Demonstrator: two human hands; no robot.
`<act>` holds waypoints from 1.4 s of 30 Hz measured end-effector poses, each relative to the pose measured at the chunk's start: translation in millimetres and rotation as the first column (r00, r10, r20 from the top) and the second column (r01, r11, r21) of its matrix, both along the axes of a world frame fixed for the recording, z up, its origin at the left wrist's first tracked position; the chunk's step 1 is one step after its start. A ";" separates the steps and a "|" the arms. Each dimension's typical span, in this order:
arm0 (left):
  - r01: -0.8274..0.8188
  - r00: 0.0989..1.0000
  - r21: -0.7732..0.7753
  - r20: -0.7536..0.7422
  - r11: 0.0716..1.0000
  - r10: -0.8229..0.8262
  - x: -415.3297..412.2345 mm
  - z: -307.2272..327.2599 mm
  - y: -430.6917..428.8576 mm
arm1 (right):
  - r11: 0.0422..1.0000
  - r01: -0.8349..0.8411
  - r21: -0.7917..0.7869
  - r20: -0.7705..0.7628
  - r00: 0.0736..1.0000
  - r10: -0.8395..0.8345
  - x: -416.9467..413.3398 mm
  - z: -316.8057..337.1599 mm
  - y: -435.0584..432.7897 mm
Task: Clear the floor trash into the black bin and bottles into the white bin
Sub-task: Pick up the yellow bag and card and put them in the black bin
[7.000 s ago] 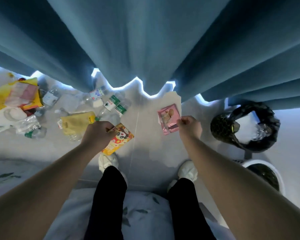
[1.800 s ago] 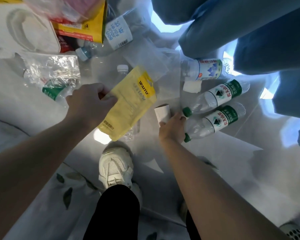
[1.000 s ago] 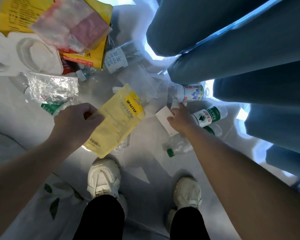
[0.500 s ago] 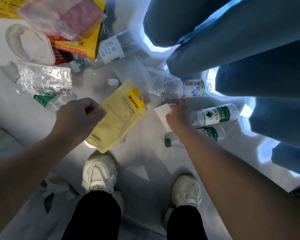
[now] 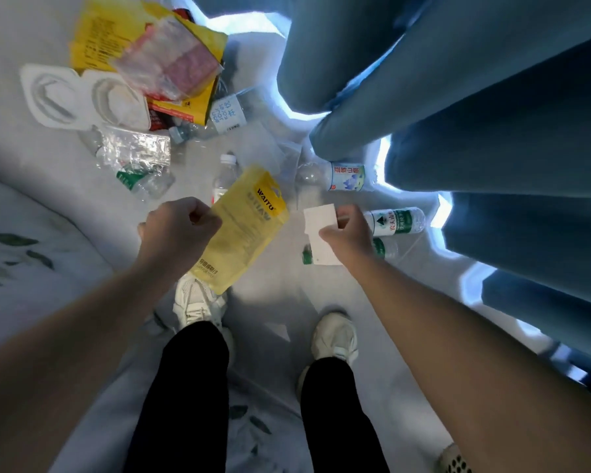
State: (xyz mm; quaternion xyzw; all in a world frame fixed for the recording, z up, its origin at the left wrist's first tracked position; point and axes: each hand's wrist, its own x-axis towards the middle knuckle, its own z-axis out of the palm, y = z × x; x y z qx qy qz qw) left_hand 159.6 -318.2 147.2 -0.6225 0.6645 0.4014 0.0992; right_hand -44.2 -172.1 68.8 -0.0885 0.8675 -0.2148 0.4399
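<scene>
My left hand (image 5: 180, 227) grips a yellow WAITU pouch (image 5: 244, 230), held above the floor. My right hand (image 5: 347, 233) pinches a small white card (image 5: 319, 230), lifted off the floor. Several plastic bottles lie on the floor: a green-labelled bottle (image 5: 398, 220) just right of my right hand, another green-capped bottle (image 5: 307, 257) partly hidden under the card, a blue-labelled bottle (image 5: 342, 177) by the curtain, and a clear bottle (image 5: 224, 177) behind the pouch. Neither bin shows in the view.
A pile of wrappers sits at top left: a yellow bag (image 5: 116, 32), a clear pink packet (image 5: 171, 59), a white moulded tray (image 5: 82, 97), crinkled clear plastic (image 5: 133, 151). Blue curtains (image 5: 458, 97) hang on the right. My shoes (image 5: 198, 302) stand on the floor.
My right hand has picked the white card up from the floor beside the bottles and raised it. My left hand keeps holding the yellow pouch, slightly higher.
</scene>
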 end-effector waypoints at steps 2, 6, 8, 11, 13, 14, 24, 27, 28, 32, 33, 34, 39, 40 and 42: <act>-0.014 1.000 -0.008 0.017 1.000 0.014 -3.1 34.3 10.2 | 0.995 0.099 -0.032 0.059 0.994 -0.097 -1.2 43.4 6.3; -0.026 0.999 -0.018 0.047 1.000 0.027 -14.0 101.5 40.0 | 0.981 0.187 -0.059 0.133 0.975 -0.178 -13.6 130.5 31.4; -0.038 0.998 -0.013 0.045 0.999 0.039 -21.1 133.1 55.4 | 0.978 0.197 -0.071 0.146 0.972 -0.186 -21.1 173.8 47.8; -0.023 1.000 0.022 0.011 0.999 0.022 -32.8 173.1 77.8 | 0.959 0.268 -0.095 0.147 0.956 -0.253 -29.5 228.2 73.6; 0.000 0.999 0.043 -0.033 0.999 0.002 -43.3 192.7 90.9 | 0.940 0.326 -0.100 0.147 0.939 -0.310 -33.0 254.1 90.8; 0.022 0.998 0.048 -0.055 0.999 -0.019 -50.1 200.4 96.3 | 0.927 0.358 -0.110 0.140 0.929 -0.342 -34.6 263.7 99.4; 0.218 0.966 0.035 -0.148 0.975 -0.211 -125.2 236.8 147.9 | 0.753 0.639 -0.157 0.133 0.769 -0.625 -64.2 292.7 199.8; 0.288 0.945 0.039 -0.176 0.957 -0.277 -153.0 238.1 181.1 | 0.712 0.681 -0.171 0.139 0.732 -0.667 -84.6 284.4 237.2; 0.306 0.938 0.036 -0.180 0.951 -0.296 -165.9 234.6 202.6 | 0.704 0.688 -0.175 0.143 0.725 -0.673 -94.4 277.5 259.6; 0.307 0.943 0.066 -0.155 0.950 -0.294 -193.7 224.1 257.8 | 0.684 0.705 -0.189 0.143 0.709 -0.691 -113.2 266.9 315.7; 0.336 0.935 0.070 -0.147 0.939 -0.323 -204.9 218.8 283.3 | 0.667 0.720 -0.189 0.139 0.693 -0.708 -120.1 263.7 344.0; 0.364 0.925 0.075 -0.146 0.929 -0.351 -216.3 214.8 309.1 | 0.650 0.738 -0.183 0.131 0.673 -0.728 -126.5 261.3 373.6; 0.536 0.843 0.109 -0.129 0.837 -0.523 -278.3 192.5 439.3 | 0.621 0.772 -0.134 0.023 0.629 -0.777 -158.3 251.5 532.6; 0.567 0.822 0.113 -0.140 0.816 -0.552 -291.7 186.9 463.8 | 0.588 0.798 -0.131 0.019 0.595 -0.804 -163.4 248.4 562.4; 0.628 0.778 0.125 -0.147 0.768 -0.611 -317.1 178.1 513.1 | 0.496 0.860 -0.121 0.029 0.503 -0.864 -170.9 244.0 617.5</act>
